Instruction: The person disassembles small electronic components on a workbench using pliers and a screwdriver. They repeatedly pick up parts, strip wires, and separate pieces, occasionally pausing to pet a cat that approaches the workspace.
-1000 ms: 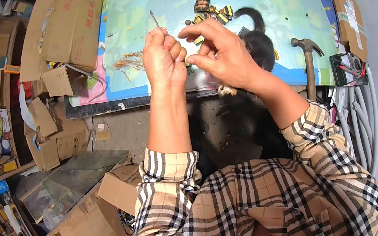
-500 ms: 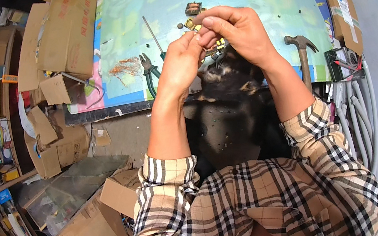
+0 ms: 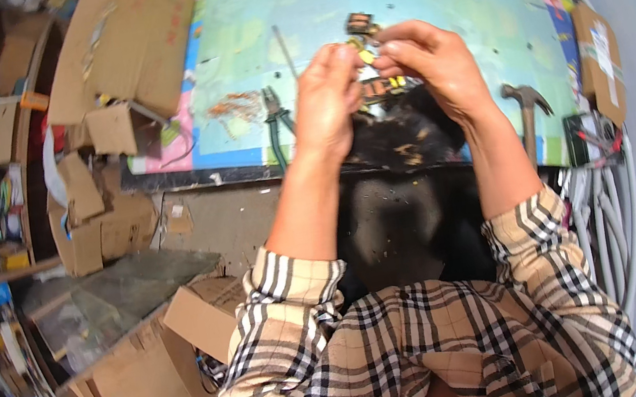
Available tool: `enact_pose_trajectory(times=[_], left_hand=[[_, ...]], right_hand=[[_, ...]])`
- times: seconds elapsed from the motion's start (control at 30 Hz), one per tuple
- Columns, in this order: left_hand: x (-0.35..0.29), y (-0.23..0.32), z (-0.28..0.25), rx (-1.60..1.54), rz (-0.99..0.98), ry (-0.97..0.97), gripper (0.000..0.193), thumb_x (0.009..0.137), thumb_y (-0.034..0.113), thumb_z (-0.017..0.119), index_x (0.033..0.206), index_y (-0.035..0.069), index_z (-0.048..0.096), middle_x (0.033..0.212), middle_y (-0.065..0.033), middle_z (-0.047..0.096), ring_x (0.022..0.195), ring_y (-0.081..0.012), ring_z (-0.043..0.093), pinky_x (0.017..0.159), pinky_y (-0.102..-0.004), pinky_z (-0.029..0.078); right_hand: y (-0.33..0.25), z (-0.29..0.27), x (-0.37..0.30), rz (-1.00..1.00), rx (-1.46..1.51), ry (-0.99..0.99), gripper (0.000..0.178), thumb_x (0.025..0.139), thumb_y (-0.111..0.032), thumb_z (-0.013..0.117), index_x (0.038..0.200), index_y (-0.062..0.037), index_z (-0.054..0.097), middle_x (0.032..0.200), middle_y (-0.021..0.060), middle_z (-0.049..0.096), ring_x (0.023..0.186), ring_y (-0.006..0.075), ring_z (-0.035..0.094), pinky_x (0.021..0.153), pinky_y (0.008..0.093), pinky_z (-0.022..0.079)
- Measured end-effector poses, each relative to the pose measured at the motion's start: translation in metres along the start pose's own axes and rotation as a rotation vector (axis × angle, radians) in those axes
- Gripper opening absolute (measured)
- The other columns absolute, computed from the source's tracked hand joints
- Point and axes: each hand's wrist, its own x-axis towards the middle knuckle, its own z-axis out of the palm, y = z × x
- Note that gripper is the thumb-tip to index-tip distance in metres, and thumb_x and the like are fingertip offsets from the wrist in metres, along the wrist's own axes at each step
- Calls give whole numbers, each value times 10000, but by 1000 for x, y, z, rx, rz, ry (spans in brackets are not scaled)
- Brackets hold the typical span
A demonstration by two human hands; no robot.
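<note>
Above the near part of the table, my left hand (image 3: 325, 97) is closed, its thumb and fingers pinched together. Facing it, my right hand (image 3: 435, 68) also has its fingers pinched. Whatever they hold is too small and blurred to name. A small yellow part (image 3: 366, 56) shows between the fingertips; I cannot tell whether it is held or lies behind them. Just beyond is a small transformer-like part (image 3: 359, 23) with copper winding. A similar coil part (image 3: 377, 89) lies below the hands. Nearer me, between my wrists, is a dark furry shape (image 3: 408, 134) with tan patches.
Green-handled pliers (image 3: 277, 126), a screwdriver shaft (image 3: 284, 50) and loose copper wire (image 3: 235, 109) lie left of my hands. A claw hammer (image 3: 527, 111) lies right, by a black box (image 3: 581, 138). Cardboard boxes (image 3: 124, 50) crowd the left; grey pipes (image 3: 610, 227) stand right.
The whole view has shifted, with the table appearing further right. My hands have drawn slightly apart at the fingertips, uncovering the yellow part and the coil below. The furry shape has changed outline.
</note>
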Motion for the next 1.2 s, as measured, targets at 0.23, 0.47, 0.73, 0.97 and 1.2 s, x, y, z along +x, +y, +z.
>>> enact_pose_trajectory(times=[0.23,0.47,0.73,0.97,1.2], left_hand=[[-6,-14,24,-113,215,181,244,996,203,426,861,40,547,775,-10,568,622,-59,541,552,-209,459],[2,-26,27,-130,250,293,238,996,192,425,872,32,551,765,-2,558,672,-64,521,617,-221,450],[1,-29,32,-297,146,286,157,991,181,444,926,66,529,803,-7,527,683,-74,501,641,-211,451],[5,-34,25,-363,86,144,154,979,165,461,924,44,539,865,-32,549,794,-112,522,747,-247,448],[2,4,-4,-433,-194,-257,300,929,168,520,1123,-56,570,1157,-136,582,1105,-251,553,915,-441,488]], right_hand=[[12,24,-9,49,86,37,202,872,-1,583,1063,63,585,923,140,665,777,164,654,706,268,541],[19,41,-15,-260,-581,196,255,815,-24,640,1065,-55,675,848,53,621,731,106,592,681,238,491],[22,48,-13,-321,-717,275,227,750,-29,662,974,-45,690,851,89,550,724,172,577,637,282,479],[33,41,-10,-461,-717,377,147,748,-59,684,890,-20,688,883,88,562,762,194,581,659,290,475],[34,4,-1,-51,79,120,86,803,-69,681,843,6,674,914,33,561,860,128,549,755,268,447]])
